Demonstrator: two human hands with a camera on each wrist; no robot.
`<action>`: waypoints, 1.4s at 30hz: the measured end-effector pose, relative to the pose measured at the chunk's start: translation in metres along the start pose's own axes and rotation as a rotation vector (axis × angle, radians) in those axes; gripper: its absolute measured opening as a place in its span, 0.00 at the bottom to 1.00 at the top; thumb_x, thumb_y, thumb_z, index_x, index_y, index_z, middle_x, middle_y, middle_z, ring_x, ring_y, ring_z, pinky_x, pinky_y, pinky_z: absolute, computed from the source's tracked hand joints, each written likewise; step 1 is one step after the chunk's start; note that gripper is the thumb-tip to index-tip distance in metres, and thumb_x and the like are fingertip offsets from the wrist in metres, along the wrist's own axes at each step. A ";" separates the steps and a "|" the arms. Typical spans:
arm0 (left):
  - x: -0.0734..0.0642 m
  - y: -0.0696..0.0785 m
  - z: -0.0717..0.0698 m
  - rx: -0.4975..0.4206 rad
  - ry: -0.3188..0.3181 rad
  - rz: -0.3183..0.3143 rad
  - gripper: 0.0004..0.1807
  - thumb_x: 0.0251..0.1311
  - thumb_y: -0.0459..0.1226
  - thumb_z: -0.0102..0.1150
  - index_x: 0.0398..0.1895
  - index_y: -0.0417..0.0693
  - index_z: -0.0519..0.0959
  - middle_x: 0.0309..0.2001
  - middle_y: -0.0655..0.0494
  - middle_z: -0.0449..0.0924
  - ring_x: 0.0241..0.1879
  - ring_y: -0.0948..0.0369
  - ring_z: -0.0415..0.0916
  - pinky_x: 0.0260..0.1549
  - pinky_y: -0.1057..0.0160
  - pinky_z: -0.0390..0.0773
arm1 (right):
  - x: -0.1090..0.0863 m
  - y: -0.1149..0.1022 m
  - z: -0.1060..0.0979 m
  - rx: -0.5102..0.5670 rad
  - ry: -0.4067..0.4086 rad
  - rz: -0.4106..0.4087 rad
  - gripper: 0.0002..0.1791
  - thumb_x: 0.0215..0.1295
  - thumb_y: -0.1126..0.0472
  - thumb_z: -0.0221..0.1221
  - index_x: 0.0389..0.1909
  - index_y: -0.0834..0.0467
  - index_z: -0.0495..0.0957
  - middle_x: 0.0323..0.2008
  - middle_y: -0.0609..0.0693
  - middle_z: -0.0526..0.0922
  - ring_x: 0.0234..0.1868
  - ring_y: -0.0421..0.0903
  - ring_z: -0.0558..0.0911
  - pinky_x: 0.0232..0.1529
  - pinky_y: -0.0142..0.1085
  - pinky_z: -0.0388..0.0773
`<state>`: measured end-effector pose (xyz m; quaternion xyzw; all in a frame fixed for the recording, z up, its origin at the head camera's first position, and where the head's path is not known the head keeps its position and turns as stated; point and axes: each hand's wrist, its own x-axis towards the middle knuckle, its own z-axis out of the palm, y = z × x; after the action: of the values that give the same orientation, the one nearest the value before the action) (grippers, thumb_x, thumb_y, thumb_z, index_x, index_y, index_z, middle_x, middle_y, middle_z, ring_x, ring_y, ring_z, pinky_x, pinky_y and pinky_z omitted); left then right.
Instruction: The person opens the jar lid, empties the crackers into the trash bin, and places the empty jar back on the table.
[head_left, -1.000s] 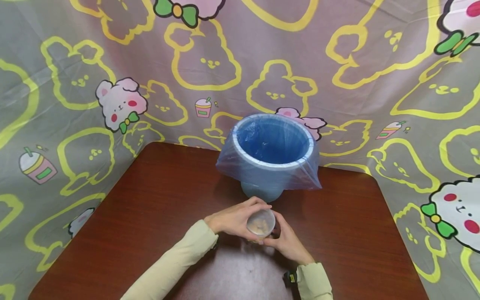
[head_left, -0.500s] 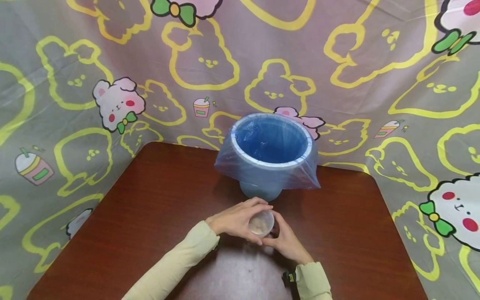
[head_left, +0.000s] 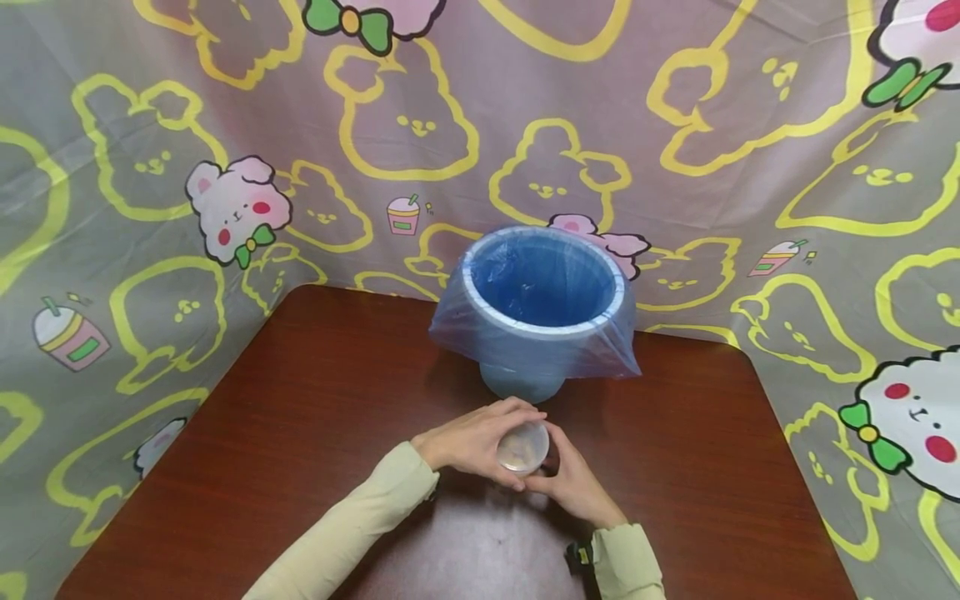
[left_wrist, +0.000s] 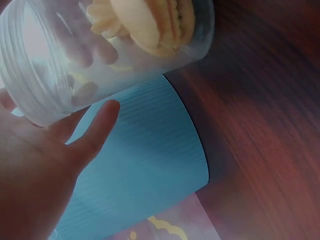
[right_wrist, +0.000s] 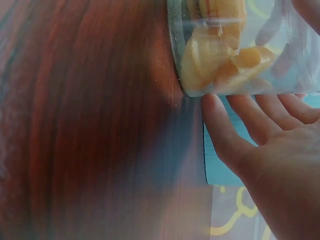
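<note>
A clear plastic jar [head_left: 522, 447] with a ridged screw-top end stands between both hands, just in front of the bin. Several yellowish cookie-like pieces [right_wrist: 205, 57] lie in its bottom end, seen through the wall. My left hand [head_left: 472, 442] grips the jar near its top, with the thumb toward me and the fingers on the far side. In the left wrist view this hand [left_wrist: 40, 155] is by the ridged end. From the other side my right hand [head_left: 577, 483] holds the jar lower down, its fingers [right_wrist: 220, 130] along the wall near the base.
A blue bin [head_left: 525, 379] lined with a thin blue bag [head_left: 600, 354] stands behind the hands at the back of the brown wooden table [head_left: 315, 400]. Patterned cloth [head_left: 420, 83] hangs round the table's back and both sides.
Both hands keep hold of the jar in nearly the same place. The jar has tipped slightly, and the pieces inside show less plainly through its top. The head view has shifted a little.
</note>
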<state>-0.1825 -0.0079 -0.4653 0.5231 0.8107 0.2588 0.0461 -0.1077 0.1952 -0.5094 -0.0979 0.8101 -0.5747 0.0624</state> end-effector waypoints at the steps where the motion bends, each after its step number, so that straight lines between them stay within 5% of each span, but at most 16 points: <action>1: -0.001 0.000 0.000 -0.007 0.000 -0.003 0.53 0.38 0.58 0.75 0.71 0.56 0.62 0.63 0.59 0.66 0.58 0.64 0.69 0.59 0.67 0.70 | 0.000 0.000 0.000 0.006 -0.004 -0.001 0.47 0.48 0.63 0.73 0.68 0.58 0.59 0.64 0.61 0.68 0.58 0.57 0.76 0.57 0.39 0.74; 15: -0.010 -0.004 -0.005 -0.072 0.007 -0.068 0.54 0.38 0.55 0.77 0.71 0.58 0.62 0.60 0.61 0.67 0.56 0.66 0.71 0.56 0.69 0.71 | 0.002 0.002 0.000 0.090 -0.045 -0.027 0.49 0.48 0.64 0.73 0.70 0.56 0.56 0.65 0.62 0.65 0.60 0.60 0.75 0.56 0.40 0.75; 28: -0.018 -0.008 -0.010 -0.110 0.025 -0.059 0.53 0.39 0.52 0.78 0.71 0.54 0.63 0.59 0.60 0.68 0.57 0.66 0.69 0.57 0.67 0.72 | 0.002 0.001 0.001 0.094 -0.033 -0.035 0.50 0.45 0.64 0.75 0.69 0.55 0.57 0.63 0.61 0.67 0.55 0.60 0.76 0.48 0.37 0.80; 42: -0.026 -0.012 -0.014 -0.109 0.029 -0.073 0.50 0.42 0.49 0.77 0.70 0.52 0.64 0.59 0.54 0.70 0.57 0.61 0.71 0.56 0.64 0.73 | 0.002 0.003 0.000 0.075 -0.035 -0.029 0.50 0.45 0.63 0.75 0.69 0.54 0.57 0.65 0.59 0.66 0.59 0.60 0.73 0.52 0.39 0.78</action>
<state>-0.1861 -0.0394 -0.4636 0.4862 0.8146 0.3081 0.0721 -0.1103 0.1956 -0.5121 -0.1170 0.7853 -0.6037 0.0718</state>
